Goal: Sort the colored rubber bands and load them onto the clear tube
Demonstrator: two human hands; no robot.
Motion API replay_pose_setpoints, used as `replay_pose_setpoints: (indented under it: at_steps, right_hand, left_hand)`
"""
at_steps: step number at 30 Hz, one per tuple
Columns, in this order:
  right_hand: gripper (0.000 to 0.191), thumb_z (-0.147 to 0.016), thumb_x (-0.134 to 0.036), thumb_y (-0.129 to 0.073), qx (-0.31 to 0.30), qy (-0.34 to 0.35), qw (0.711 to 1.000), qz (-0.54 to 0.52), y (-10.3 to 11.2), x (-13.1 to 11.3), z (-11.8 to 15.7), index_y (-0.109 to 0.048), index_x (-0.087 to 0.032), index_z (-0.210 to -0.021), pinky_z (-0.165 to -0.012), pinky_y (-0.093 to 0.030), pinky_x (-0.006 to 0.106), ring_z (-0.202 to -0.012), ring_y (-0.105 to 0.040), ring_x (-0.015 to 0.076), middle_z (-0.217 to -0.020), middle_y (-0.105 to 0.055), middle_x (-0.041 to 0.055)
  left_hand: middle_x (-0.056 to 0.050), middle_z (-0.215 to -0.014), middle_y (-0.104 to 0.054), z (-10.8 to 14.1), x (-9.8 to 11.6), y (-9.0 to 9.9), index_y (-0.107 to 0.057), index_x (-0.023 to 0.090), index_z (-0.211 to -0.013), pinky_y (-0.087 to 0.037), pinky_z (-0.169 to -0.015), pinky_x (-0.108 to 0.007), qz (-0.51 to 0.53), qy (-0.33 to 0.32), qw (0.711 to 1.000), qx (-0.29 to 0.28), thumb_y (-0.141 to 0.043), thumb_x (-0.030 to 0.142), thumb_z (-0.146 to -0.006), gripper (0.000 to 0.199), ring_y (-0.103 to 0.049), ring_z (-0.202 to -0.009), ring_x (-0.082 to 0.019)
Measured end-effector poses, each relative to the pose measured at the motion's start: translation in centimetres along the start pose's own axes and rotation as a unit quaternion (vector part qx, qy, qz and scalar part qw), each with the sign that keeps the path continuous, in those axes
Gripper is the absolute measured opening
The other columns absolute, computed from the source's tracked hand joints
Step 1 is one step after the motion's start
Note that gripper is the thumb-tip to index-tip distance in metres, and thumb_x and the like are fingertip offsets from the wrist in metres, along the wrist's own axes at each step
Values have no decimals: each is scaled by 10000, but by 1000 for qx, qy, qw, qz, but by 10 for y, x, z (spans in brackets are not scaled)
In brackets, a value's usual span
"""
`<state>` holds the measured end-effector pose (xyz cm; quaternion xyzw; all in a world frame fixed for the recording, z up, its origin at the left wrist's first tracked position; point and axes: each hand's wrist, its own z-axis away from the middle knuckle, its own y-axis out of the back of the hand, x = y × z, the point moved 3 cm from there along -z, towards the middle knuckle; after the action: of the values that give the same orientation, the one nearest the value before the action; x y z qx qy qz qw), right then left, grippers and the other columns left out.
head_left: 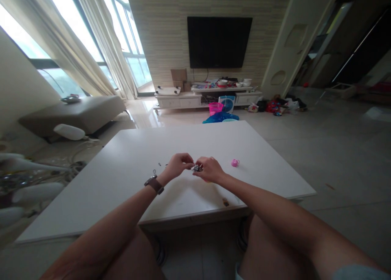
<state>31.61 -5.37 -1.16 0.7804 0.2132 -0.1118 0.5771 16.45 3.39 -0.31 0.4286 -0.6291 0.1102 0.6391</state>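
Observation:
Above the middle of the white table (137, 149), my left hand (179, 167) and my right hand (211, 170) meet at a small silvery-grey object (196, 168). Both hands pinch it between thumb and fingers. It is too small and partly covered for me to tell its kind. Beside my left wrist, which wears a watch (154, 184), lie a small dark ring-like piece (154, 171) and a tinier one (159, 164). To the right of my right hand is a small pink item (235, 162) with a loop. A small brown and dark piece (225, 202) lies near the table's front edge.
Behind the table stand a pink basket (215, 108) and a low white TV cabinet (180, 102) under a wall-mounted television (219, 42). A grey bench (76, 113) is at the left by the windows. White chair-like parts (36, 192) stand close to the table's left side.

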Motion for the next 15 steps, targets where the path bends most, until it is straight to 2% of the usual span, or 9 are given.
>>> replay_pose_setpoints:
  at_steps: [5,12,15]
  right_hand:
    - [290,-727,-378,-856,0,-2,1000,-12,-1,1,1,-708,-217,-917,-742,-398,285,-801,-652,160,-895,-719,4]
    - [294,-728,-378,-854,0,-7,1000,-12,0,1,3,-709,-212,-923,-739,-402,284,-795,-657,163,-898,-727,7]
    - [288,-733,-382,-848,8,-9,1000,-13,3,0,3,-708,-214,-919,-751,-402,289,-798,-656,165,-901,-727,8]
  left_hand:
    - [-50,-767,-766,1,4,2,-776,154,-788,-537,-723,-286,-60,-15,998,2,-768,268,-755,119,-697,-745,-185]
    - [-60,-822,-756,-1,2,7,-796,168,-805,-517,-720,-286,-89,-39,995,18,-764,298,-763,140,-685,-759,-182]
    - [-58,-821,-758,-1,1,10,-803,178,-834,-505,-710,-287,-112,-44,993,8,-753,316,-778,158,-673,-747,-176]
